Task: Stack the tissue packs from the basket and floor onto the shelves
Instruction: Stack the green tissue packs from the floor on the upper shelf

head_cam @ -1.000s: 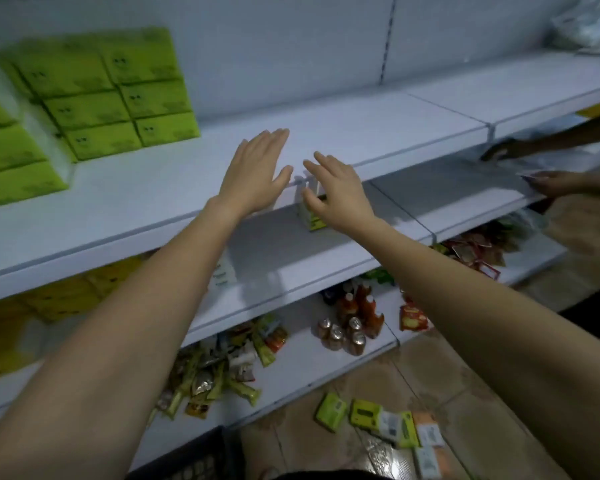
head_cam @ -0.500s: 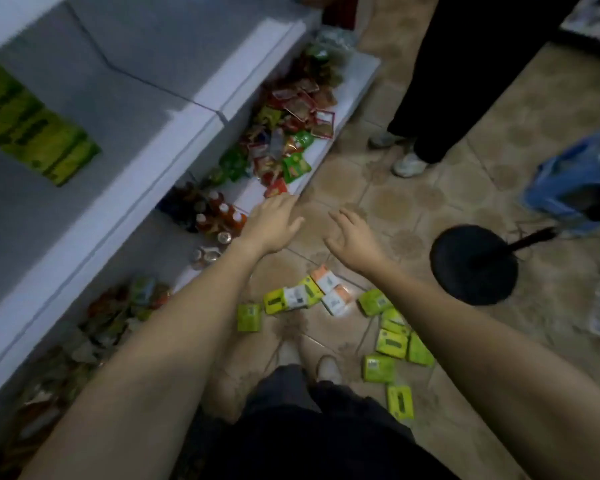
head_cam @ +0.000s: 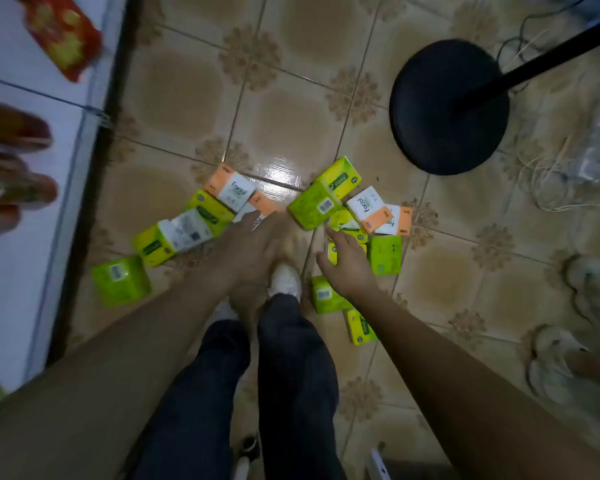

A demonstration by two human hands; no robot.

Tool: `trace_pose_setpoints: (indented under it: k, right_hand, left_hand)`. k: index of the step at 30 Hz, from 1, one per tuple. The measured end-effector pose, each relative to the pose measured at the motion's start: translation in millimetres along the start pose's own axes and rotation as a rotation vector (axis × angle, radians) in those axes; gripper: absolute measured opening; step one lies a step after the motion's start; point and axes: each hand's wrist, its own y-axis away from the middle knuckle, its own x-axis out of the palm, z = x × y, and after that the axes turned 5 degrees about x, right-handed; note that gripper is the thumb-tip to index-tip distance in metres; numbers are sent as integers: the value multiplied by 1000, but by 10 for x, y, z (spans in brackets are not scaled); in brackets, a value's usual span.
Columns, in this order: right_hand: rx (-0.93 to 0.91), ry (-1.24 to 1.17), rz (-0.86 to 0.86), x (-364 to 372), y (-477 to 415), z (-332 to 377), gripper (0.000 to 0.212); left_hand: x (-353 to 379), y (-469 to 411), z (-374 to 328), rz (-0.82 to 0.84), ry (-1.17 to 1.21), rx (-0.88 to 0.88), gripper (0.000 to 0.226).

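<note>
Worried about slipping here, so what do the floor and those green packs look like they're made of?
Floor: likely glazed ceramic tile, glossy; grout lines and a bright glare patch show it. Green packs: seemingly thin printed plastic film over soft contents; slight sheen, barcode labels, rounded edges.

Both bare arms reach straight down, forearms converging. Left hand (head_cam: 246, 247) is palm-down, fingers straight and close together, holding nothing. Right hand (head_cam: 347, 268) is just beside it, fingers spread and loosely bent, thumb out, also holding nothing.
</note>
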Motion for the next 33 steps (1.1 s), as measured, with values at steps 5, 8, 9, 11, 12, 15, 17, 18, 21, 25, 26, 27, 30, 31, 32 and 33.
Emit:
trace_pose_setpoints:
  k: [5,8,9,11,12,15,17,18,21,25,26,27,30,31,32,33]
  right_hand:
    - [55,-107,24,847,-1242,-723,57]
    - [117,-224,-68,1142,-1745,-981,63]
    - [134,-253,-121,1198,-1878,-1042,68]
    - [132,-260,-213,1261,-2120,-1138,72]
    - [121,-250,-230,1276,-2227,-1167,72]
    - [73,-272,-232,1269,-2413,-1160,62]
    - [111,-381,-242,1258,-2369,-1108,54]
    - [155,-458,-242,1241,-2284,-1063,51]
    - [234,-569,-251,1130,-1894,-935,46]
    - [280,-641,-179,788,-1143,-473,43]
    - [273,-657,-156,683,-930,-304,49]
    - [261,-666,-139,568,-720,-133,56]
    - [203,-678,-78,155,-82,387,76]
    - [163,-639,-69,3,144,559,82]
    - [116,-582,-65,-136,367,707,87]
    - [55,-519,-56,-266,571,842,90]
  left_hand:
    - [1026,-1399,396,18,27,25,57]
    - [1387,-2086,467,25,156,60,78]
    - [1491,-2266,492,25,200,24,82]
    - [1642,-2553,536,44,305,-139,85]
    - [1694,-2653,547,62,368,-216,86]
    - [1772,-2762,533,43,561,-324,77]
    - [1757,-2712,544,-21,732,-377,68]
    - [1690,-2616,511,-62,836,-403,67]
    - [1425,-2247,446,-165,1020,-496,82]
    - [920,-1466,237,-217,948,-471,58]
    - [796,-1227,173,-225,927,-474,56]
    - [669,-981,112,-241,916,-462,56]
    - [108,-197,-115,-288,987,-465,59]
    - [-86,81,-181,-285,1001,-459,60]
    - [-276,380,-248,-276,1003,-452,62]
    - [-463,671,-302,-292,1023,-444,64]
